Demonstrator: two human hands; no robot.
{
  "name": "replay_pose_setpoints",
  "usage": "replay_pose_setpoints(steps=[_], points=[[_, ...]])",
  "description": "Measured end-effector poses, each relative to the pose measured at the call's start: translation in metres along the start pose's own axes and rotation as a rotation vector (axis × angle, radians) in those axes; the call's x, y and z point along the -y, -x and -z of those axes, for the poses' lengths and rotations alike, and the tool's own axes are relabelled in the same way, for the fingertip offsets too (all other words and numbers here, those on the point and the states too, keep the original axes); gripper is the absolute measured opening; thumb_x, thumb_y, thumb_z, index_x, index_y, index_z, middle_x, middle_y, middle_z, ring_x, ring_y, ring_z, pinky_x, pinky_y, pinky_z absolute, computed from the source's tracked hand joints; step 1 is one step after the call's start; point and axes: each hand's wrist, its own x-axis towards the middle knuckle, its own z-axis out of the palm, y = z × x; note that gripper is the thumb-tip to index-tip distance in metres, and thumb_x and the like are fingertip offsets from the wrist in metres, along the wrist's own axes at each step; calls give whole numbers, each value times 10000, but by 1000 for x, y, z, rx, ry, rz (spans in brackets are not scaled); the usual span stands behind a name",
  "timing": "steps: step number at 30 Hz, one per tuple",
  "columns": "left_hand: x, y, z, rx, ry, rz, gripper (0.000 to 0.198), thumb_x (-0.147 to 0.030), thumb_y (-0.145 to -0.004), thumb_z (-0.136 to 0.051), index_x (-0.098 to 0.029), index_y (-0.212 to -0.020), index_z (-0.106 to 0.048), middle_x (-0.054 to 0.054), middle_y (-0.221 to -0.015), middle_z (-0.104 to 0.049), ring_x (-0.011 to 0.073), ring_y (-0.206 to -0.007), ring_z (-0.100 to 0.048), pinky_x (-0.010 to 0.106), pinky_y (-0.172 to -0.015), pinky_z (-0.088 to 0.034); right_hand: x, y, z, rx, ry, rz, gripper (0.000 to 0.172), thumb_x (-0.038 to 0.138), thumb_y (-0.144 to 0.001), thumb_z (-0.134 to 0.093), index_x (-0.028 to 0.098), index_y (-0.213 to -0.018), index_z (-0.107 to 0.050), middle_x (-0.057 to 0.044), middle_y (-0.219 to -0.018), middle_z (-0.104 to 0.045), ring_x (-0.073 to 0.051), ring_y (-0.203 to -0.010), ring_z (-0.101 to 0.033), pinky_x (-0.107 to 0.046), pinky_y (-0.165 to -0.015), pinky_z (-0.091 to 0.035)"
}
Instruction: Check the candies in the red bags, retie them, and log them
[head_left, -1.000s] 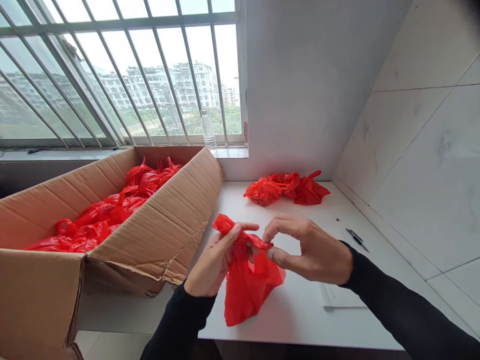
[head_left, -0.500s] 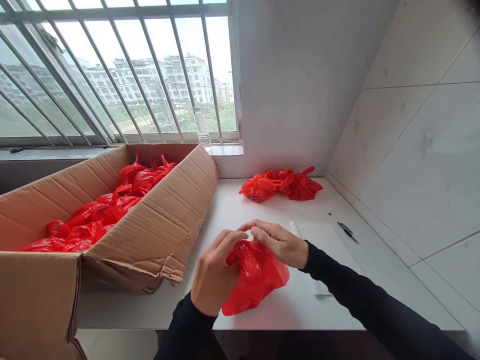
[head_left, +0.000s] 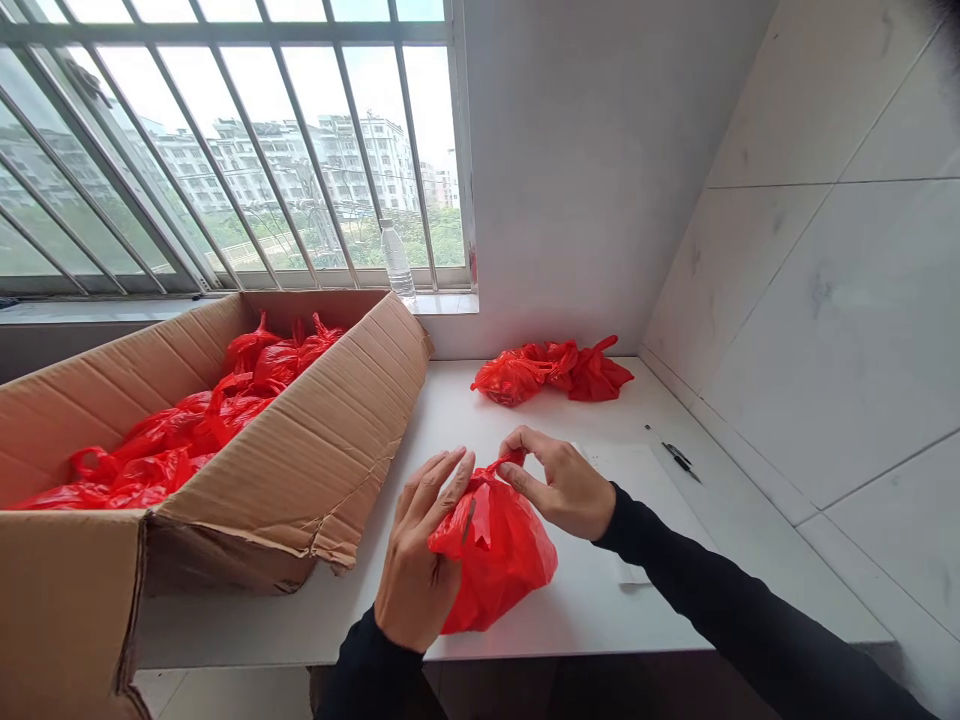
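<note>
A small red plastic bag [head_left: 499, 550] sits on the white table [head_left: 570, 620] right in front of me. My left hand [head_left: 420, 560] holds its left side, fingers partly stretched along the plastic. At the bag's top, my right hand [head_left: 559, 485] pinches a twisted red handle between thumb and fingers. What is inside the bag is hidden.
A big open cardboard box [head_left: 300, 470] full of red bags [head_left: 187, 430] stands at the left. Several more tied red bags [head_left: 551, 370] lie at the back of the table. A white paper sheet [head_left: 645, 475], a black pen [head_left: 679, 458], and a water bottle [head_left: 395, 262] on the sill.
Both hands brought the bag down from being held up and stretched by its handles onto the table; the right hand now pinches the handle at the top.
</note>
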Motion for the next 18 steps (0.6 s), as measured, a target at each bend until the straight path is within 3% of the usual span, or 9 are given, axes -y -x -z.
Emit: replay_pose_setpoints(steps=[4, 7, 10, 12, 15, 18], points=[[29, 52, 6, 41, -97, 126, 560, -161, -970, -484, -397, -1477, -453, 0, -1452, -577, 269, -1395, -432, 515, -1143, -354, -44, 19, 13, -35, 100, -184, 146, 338, -921, -561, 204, -867, -578, 0, -797, -619, -166, -739, -561, -310, -683, -429], [40, 75, 4, 91, -64, 262, 472, -229, -982, -483, -394, -1422, -523, 6, -1415, -605, 262, -1347, -485, 484, -1094, -415, -74, 35, 11, -42, 86, -268, 203, 381, -918, -563, 195, -841, -589, -7, -781, -623, -176, -745, -577, -332, -702, -448], [28, 60, -8, 155, 9, 298, 550, -277, -960, -517, -300, -1502, -425, 79, -1485, -526, 283, -1376, -435, 494, -1133, -361, -75, 41, 0, -60, 0, -271, 237, 420, -939, -540, 194, -879, -581, -9, -816, -635, -174, -784, -614, -356, -793, -499], [14, 39, -20, 279, 26, 319, 627, -261, -880, -608, -230, -1484, -443, 129, -1392, -588, 326, -1287, -492, 519, -1085, -376, -66, 42, -6, -68, -94, -272, 264, 456, -938, -552, 196, -911, -589, -16, -850, -651, -178, -816, -637, -369, -844, -520], [1, 8, -29, 355, 10, 351, 368, -106, -740, -633, -199, -1089, -703, 95, -981, -726, 305, -932, -632, 437, -828, -477, -60, 44, -10, -118, -194, -321, 334, 510, -912, -592, 216, -1068, -616, -52, -997, -685, -218, -963, -662, -398, -914, -532], [-3, -20, -8, 288, 1, 399, 147, -129, -821, -562, -209, -891, -664, 40, -835, -718, 225, -761, -637, 333, -680, -453, -78, 55, -9, -201, -265, -411, 451, 570, -872, -617, 242, -1182, -610, -78, -1080, -694, -260, -1047, -664, -425, -945, -547]])
